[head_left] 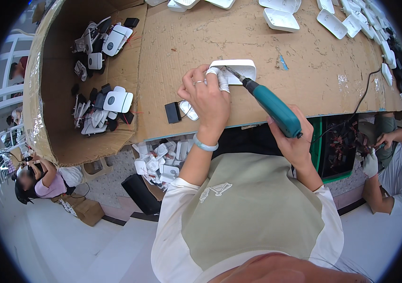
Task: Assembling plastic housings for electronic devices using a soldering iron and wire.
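Note:
My right hand (295, 139) is wrapped round the rear of a teal electric screwdriver (276, 111), whose bit points to the upper left into a white plastic shell (244, 70). The shell lies open side up on the cardboard-covered table. Bent over its left end is my left hand (208, 99), thumb and fingers closed on it, with white wrapping on some fingertips. What lies under those fingertips is hidden. Beside the left wrist are a small black box (172, 112) and a white oval part (189, 110), partly behind the hand.
At left stands a cardboard box (45, 141) holding piles of white devices (117, 101) with wires. More white shells (281, 20) lie along the far edge and at right. A black cord (368, 87) crosses the table's right side. Co-workers sit at left and right (397, 165).

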The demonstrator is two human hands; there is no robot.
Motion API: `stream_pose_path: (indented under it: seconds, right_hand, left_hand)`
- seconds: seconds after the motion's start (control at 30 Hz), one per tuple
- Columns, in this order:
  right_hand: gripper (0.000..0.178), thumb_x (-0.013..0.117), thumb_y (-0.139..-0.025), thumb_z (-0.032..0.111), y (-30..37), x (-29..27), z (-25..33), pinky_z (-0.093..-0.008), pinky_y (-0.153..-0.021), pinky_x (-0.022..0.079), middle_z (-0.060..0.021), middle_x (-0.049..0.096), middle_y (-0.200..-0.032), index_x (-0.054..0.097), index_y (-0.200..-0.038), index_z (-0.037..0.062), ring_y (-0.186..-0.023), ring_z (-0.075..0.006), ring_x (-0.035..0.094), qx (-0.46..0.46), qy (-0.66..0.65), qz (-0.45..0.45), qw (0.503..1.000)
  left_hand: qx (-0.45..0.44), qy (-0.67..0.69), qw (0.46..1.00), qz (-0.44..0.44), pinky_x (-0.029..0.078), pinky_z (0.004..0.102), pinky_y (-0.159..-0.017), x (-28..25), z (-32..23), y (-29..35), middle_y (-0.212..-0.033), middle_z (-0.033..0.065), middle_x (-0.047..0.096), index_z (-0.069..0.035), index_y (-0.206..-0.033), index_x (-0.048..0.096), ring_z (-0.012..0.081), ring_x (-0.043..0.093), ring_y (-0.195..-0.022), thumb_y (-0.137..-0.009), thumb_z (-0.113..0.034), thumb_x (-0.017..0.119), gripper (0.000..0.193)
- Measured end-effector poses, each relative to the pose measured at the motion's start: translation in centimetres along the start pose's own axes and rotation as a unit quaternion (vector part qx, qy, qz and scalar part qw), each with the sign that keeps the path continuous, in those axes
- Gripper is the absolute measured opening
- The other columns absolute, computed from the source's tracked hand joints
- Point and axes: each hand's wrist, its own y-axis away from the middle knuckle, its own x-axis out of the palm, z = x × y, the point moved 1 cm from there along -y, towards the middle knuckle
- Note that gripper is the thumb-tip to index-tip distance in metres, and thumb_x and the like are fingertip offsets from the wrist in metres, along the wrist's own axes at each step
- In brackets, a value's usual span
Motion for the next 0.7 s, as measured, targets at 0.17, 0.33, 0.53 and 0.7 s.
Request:
stream_pose_path:
  seconds: [0.17,0.33,0.53,0.7]
  right_hand:
    - [0.022,0.080,-0.081,-0.003,1.0,-1.1,0.1,-0.0329,-0.074,0.053,-0.0149,0.068,-0.091,0.067,-0.099,-0.0039,-0.080,-0.0276,0.066,0.045,-0.015,-0.030,0.998]
    - [0.023,0.080,-0.082,-0.003,1.7,-1.3,0.0,-0.0315,-0.073,0.052,-0.0138,0.069,-0.092,0.068,-0.101,-0.0046,-0.079,-0.0244,0.066,0.066,-0.038,-0.042,0.996]
    - [0.029,0.075,-0.093,0.003,5.6,-3.0,-1.4,-0.0324,-0.088,0.056,-0.0107,0.074,-0.113,0.070,-0.120,-0.0043,-0.094,-0.0175,0.071,0.215,-0.005,-0.113,0.970]
    - [0.030,0.064,-0.101,0.006,4.7,-5.0,-0.7,-0.0231,-0.060,0.044,-0.0135,0.072,-0.117,0.062,-0.125,-0.0109,-0.067,-0.0111,0.053,0.145,0.036,-0.087,0.985]
  left_hand:
    - [0.002,0.008,1.000,0.004,0.032,0.0461,-0.092,0.2,-0.5,-0.3,-0.113,0.0080,0.067,-0.004,-0.092,0.071,0.0302,0.054,-0.113,-0.079,-0.011,0.078,0.017]
    - [-0.009,-0.010,1.000,0.012,0.033,0.0473,-0.093,0.0,0.1,-0.5,-0.115,0.0090,0.067,-0.004,-0.095,0.071,0.0304,0.054,-0.114,-0.081,-0.012,0.075,0.017]
    - [-0.022,0.086,0.996,-0.007,0.034,0.0540,-0.098,1.4,0.2,0.2,-0.115,0.0236,0.062,0.004,-0.097,0.067,0.0385,0.053,-0.116,-0.064,0.000,0.063,0.033]
    - [0.000,0.150,0.988,-0.031,0.043,0.0469,-0.096,1.2,-0.3,1.1,-0.104,0.0240,0.062,0.006,-0.100,0.060,0.0396,0.058,-0.105,-0.077,-0.001,0.059,0.024]
